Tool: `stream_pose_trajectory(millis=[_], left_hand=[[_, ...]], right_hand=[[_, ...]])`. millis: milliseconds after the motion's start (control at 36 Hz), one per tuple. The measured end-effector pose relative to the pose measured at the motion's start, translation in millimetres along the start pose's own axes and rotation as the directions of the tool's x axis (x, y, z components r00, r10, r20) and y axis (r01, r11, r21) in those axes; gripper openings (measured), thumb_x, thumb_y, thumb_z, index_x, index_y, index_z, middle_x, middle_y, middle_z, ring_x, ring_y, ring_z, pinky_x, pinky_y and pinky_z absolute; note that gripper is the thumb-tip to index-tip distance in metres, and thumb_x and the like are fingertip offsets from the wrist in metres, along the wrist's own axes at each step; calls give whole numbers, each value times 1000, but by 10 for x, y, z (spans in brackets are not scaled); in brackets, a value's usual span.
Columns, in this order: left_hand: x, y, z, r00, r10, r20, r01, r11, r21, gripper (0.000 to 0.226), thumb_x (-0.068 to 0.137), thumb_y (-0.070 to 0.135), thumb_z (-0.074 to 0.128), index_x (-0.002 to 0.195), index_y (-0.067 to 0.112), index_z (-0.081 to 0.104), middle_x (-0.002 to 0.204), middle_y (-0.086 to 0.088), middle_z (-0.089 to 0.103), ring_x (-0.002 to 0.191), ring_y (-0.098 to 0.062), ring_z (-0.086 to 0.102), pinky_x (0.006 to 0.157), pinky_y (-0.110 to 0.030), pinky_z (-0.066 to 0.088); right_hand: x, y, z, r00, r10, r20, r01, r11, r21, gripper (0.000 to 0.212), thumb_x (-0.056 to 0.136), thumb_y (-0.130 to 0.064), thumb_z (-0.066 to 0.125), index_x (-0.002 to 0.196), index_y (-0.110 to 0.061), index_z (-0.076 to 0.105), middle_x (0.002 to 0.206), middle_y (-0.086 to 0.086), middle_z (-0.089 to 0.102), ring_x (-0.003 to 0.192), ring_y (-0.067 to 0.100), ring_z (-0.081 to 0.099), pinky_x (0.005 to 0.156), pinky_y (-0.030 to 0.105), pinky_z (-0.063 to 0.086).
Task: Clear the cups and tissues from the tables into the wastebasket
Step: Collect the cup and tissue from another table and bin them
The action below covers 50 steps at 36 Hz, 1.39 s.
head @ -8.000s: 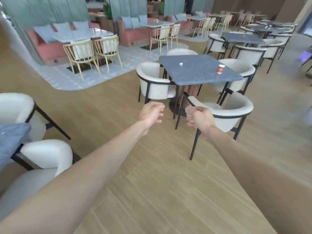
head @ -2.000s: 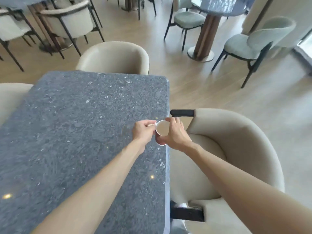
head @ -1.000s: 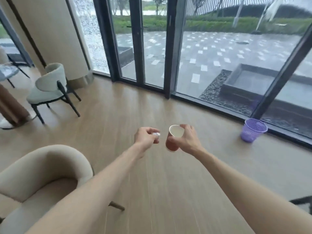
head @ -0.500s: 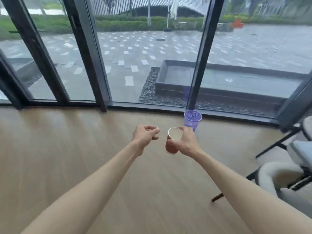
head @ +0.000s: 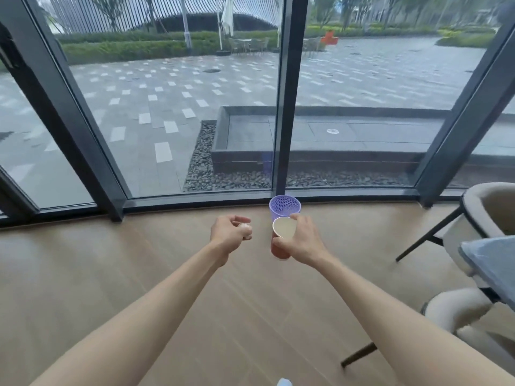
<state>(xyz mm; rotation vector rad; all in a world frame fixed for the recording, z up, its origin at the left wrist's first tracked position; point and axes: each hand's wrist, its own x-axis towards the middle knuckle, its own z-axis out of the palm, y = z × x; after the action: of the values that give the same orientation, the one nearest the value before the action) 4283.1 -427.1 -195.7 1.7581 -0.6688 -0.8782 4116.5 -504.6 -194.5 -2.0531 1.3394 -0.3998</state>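
Note:
My right hand (head: 302, 240) grips a red paper cup (head: 281, 238) with a white inside, held upright in the air at about chest height. My left hand (head: 230, 235) is closed around a small crumpled white tissue (head: 244, 227), of which only a bit shows between the fingers. A purple mesh wastebasket (head: 284, 208) stands on the wooden floor against the window frame, straight ahead and just beyond the cup.
Floor-to-ceiling windows with dark frames (head: 287, 101) close off the far side. A beige chair (head: 485, 210) and the corner of a grey table (head: 493, 263) stand at the right. Another chair (head: 459, 313) sits lower right. Wooden floor (head: 111, 274) lies between me and the basket.
I picked the cup and tissue off the table, turned toward the windows and walked on. The wastebasket has shifted to the centre of my view and come closer.

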Motion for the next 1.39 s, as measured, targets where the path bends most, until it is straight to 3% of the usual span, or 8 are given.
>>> stream_pose_trajectory(millis=[222, 667, 833, 972, 1056, 1167, 1278, 1389], left_hand=[[1206, 551, 538, 1000, 13, 18, -14, 996, 90, 20, 80, -3, 68, 99, 5, 70, 95, -18, 71, 65, -22, 63, 85, -40, 60], [3598, 1181, 1463, 996, 24, 81, -32, 994, 107, 22, 79, -6, 63, 93, 11, 69, 89, -13, 70, 62, -21, 62, 83, -40, 58], [4816, 1283, 1659, 993, -37, 113, 31, 998, 54, 27, 74, -6, 70, 98, 6, 66, 81, -11, 67, 60, -20, 61, 65, -27, 52], [5715, 1463, 1795, 979, -85, 183, 73, 995, 71, 29, 73, -7, 73, 99, 3, 67, 76, -8, 67, 67, -23, 64, 77, -36, 57], [6165, 1577, 1902, 978, -80, 192, 68, 996, 65, 27, 75, -6, 72, 100, 2, 67, 74, -8, 69, 61, -18, 65, 70, -31, 58], [6602, 1638, 2071, 963, -115, 242, 113, 993, 22, 28, 77, -6, 74, 104, -5, 65, 91, -20, 69, 72, -28, 70, 73, -36, 62], [7025, 1675, 2234, 952, -138, 275, 132, 990, 39, 32, 80, -3, 73, 110, -7, 62, 98, -26, 68, 68, -28, 68, 57, -29, 61], [7433, 1673, 2413, 941, -186, 281, 164, 981, 101, 30, 84, 2, 71, 111, -4, 62, 78, -18, 68, 53, -17, 65, 46, -20, 54]], right_hand=[[1369, 157, -462, 1000, 24, -8, -24, 999, 36, 78, 74, -38, 74, 140, -12, 40, 138, 10, 41, 134, 27, 37, 109, 39, 36], [3676, 484, -902, 992, 120, -24, -121, 992, -33, 79, 75, -36, 73, 141, -12, 39, 136, 9, 42, 131, 28, 37, 104, 34, 34], [4754, 541, -935, 983, 177, -50, -180, 982, -62, 81, 76, -40, 73, 142, -11, 38, 140, 11, 40, 133, 29, 36, 109, 35, 33], [5562, 506, -1013, 977, 204, -53, -208, 974, -90, 80, 77, -40, 73, 142, -11, 37, 140, 11, 39, 134, 29, 35, 109, 35, 31], [5982, 507, -1031, 974, 220, -58, -225, 970, -90, 78, 77, -40, 73, 141, -11, 38, 138, 11, 41, 133, 29, 36, 109, 35, 31], [6434, 545, -1026, 969, 243, -35, -245, 964, -100, 79, 78, -41, 72, 142, -11, 37, 138, 10, 41, 132, 30, 36, 109, 37, 32], [6915, 692, -1004, 965, 259, -24, -260, 960, -98, 80, 78, -45, 72, 142, -13, 37, 138, 8, 42, 131, 29, 37, 108, 37, 32], [7431, 927, -975, 966, 260, 1, -259, 962, -92, 79, 78, -49, 71, 141, -13, 39, 138, 8, 43, 130, 30, 38, 107, 38, 32]])
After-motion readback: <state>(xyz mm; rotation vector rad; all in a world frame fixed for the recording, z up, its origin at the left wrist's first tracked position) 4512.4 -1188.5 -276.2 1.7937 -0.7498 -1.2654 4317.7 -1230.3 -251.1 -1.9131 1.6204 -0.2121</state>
